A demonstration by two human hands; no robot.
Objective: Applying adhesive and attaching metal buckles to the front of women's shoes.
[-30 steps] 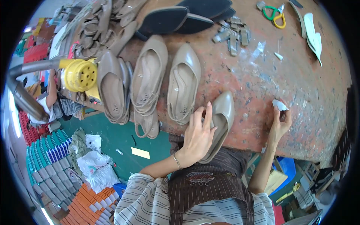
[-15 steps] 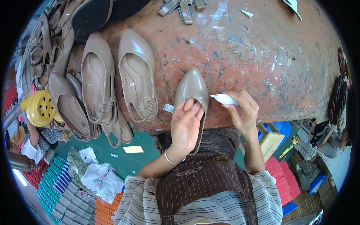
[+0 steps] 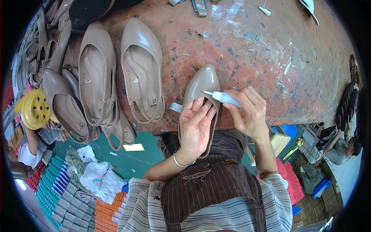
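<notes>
A taupe pointed slingback shoe (image 3: 204, 79) lies toe away from me at the table's near edge. My left hand (image 3: 195, 129) holds it, palm up, with the fingertips tucked into its opening; the hand hides much of the insole. Pinched between the thumb and fingers of my right hand (image 3: 250, 110) is a small whitish squeeze bottle (image 3: 228, 99) with a narrow nozzle. Its tip points left, over the shoe's upper just above the opening; whether it touches cannot be told. Left of this shoe stands a matching slingback (image 3: 143, 38) on the table.
More slingbacks (image 3: 94, 36) crowd the table's left side, beside a yellow round perforated object (image 3: 36, 109). The worn reddish table (image 3: 278, 73) carries tape scraps, a small white cone (image 3: 264, 11) and metallic pieces (image 3: 200, 7). Plastic bags (image 3: 96, 178) lie below left. Other people are at both sides.
My right hand has brought the bottle's nozzle left, from beside the shoe to over its upper. The shoe has tilted slightly to the right in my left hand. The view has shifted a little.
</notes>
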